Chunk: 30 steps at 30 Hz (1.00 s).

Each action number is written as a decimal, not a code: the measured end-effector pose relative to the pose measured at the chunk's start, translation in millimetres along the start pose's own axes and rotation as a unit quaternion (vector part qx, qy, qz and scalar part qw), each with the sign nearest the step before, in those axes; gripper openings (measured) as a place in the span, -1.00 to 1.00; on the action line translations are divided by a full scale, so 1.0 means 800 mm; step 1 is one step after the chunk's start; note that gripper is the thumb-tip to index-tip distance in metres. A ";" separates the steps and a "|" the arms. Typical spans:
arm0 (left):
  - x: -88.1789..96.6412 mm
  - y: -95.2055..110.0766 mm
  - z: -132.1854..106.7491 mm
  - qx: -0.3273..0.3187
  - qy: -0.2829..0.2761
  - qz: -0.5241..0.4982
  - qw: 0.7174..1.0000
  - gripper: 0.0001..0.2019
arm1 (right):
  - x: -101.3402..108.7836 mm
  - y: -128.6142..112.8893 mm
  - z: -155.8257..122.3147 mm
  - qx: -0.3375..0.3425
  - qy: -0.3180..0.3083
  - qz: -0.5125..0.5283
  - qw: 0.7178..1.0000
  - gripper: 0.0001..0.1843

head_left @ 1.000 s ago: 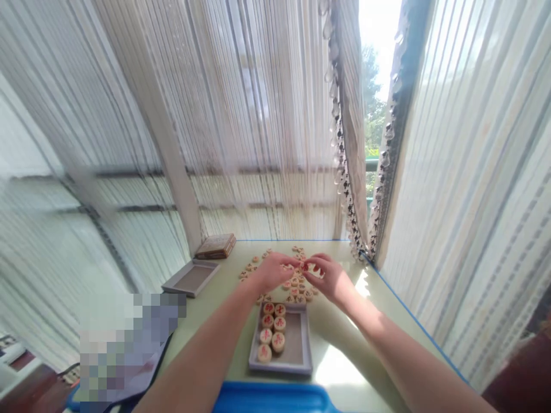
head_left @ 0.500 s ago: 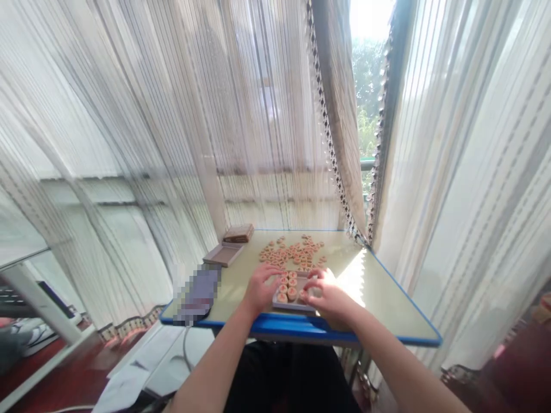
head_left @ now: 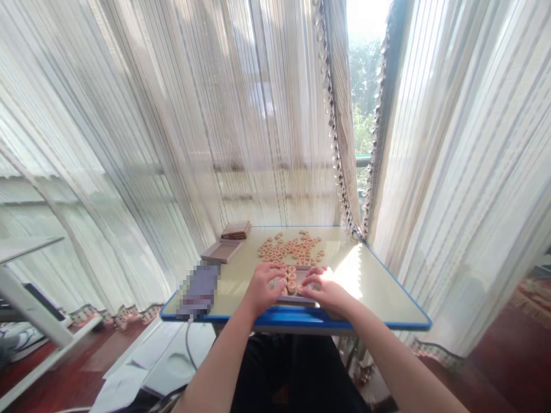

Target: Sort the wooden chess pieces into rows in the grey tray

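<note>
Round wooden xiangqi pieces (head_left: 291, 276) with red characters stand in rows in a shallow tray (head_left: 297, 299) at the table's near edge. My left hand (head_left: 263, 287) curves over the tray's left side, its fingers and thumb apart around the left row, which it partly covers. At the right side, my right hand (head_left: 326, 291) has its fingertips bent down onto a single xiangqi piece (head_left: 300, 289) in the front part of the tray. Just behind the tray, many loose pieces (head_left: 297, 248) lie scattered over the table.
The pale table (head_left: 379, 292) has a blue rim. On its left are an empty shallow tray (head_left: 221, 250), a brown folded case or box (head_left: 236, 229) and a pixelated phone-like object (head_left: 200, 289) with a cable. Sheer curtains (head_left: 267, 143) hang behind.
My left hand has moved slightly right, its thumb now over the left row. My right fingers have closed in on the single piece, which sits slightly nearer the rows. The view has shifted slightly.
</note>
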State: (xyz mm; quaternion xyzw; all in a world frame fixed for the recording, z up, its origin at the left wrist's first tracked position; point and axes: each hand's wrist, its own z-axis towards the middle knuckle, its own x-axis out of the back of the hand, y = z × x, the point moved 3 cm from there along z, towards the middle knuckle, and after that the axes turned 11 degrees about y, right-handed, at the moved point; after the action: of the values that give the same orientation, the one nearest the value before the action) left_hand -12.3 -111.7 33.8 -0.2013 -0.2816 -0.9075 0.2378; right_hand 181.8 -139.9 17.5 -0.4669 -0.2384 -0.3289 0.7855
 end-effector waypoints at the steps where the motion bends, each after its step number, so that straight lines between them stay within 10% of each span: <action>1: 0.000 -0.001 0.001 0.003 0.001 -0.002 1.000 -0.85 | 0.000 0.001 0.001 -0.012 -0.001 0.001 1.000 -0.67; 30: -0.005 -0.010 -0.003 0.100 -0.137 -0.006 0.985 -0.41 | 0.004 0.004 -0.006 0.011 -0.018 0.018 1.000 -0.75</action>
State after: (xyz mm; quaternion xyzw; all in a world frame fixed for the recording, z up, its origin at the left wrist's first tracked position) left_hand -13.7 -106.0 26.8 -0.2974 -0.4024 -0.8399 0.2104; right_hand 186.6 -144.2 15.4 -0.4683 -0.2472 -0.3034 0.7922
